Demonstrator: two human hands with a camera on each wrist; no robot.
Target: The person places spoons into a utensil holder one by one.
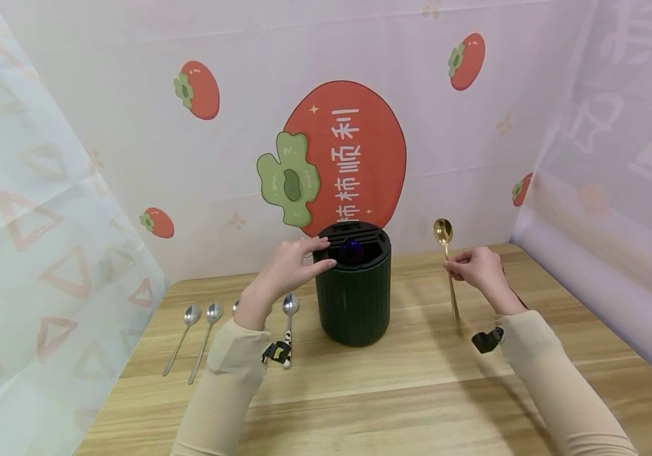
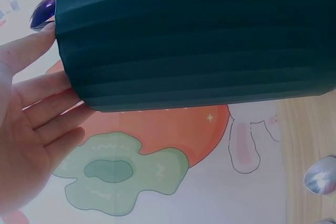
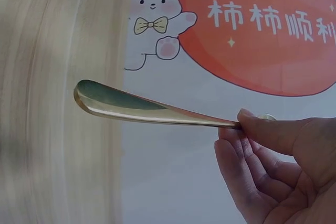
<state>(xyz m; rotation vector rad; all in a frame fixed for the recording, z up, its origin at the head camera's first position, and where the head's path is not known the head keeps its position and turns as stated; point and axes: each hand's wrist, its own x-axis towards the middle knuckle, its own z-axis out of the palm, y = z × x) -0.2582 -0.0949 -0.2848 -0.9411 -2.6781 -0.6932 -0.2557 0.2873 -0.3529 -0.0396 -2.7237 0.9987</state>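
Note:
My right hand (image 1: 476, 269) pinches a gold spoon (image 1: 453, 297) by its slim stem, bowl upward and handle end pointing down near the table. In the right wrist view, thumb and fingertips meet on the stem of the gold spoon (image 3: 126, 106). My left hand (image 1: 291, 263) touches the rim of a dark green ribbed utensil holder (image 1: 354, 310), its thumb and fingers fairly straight. The left wrist view has the left hand (image 2: 37, 114) against the holder's (image 2: 199, 40) rim. A shiny blue-purple spoon bowl (image 1: 351, 249) shows in the holder's opening; its handle is hidden.
Several silver spoons lie on the wooden table (image 1: 360, 392) at the left, including a plain spoon (image 1: 191, 315), another plain spoon (image 1: 211, 316) and one with a black-and-white handle (image 1: 290, 305). My left forearm partly covers them. A persimmon-print cloth (image 1: 234, 158) hangs behind.

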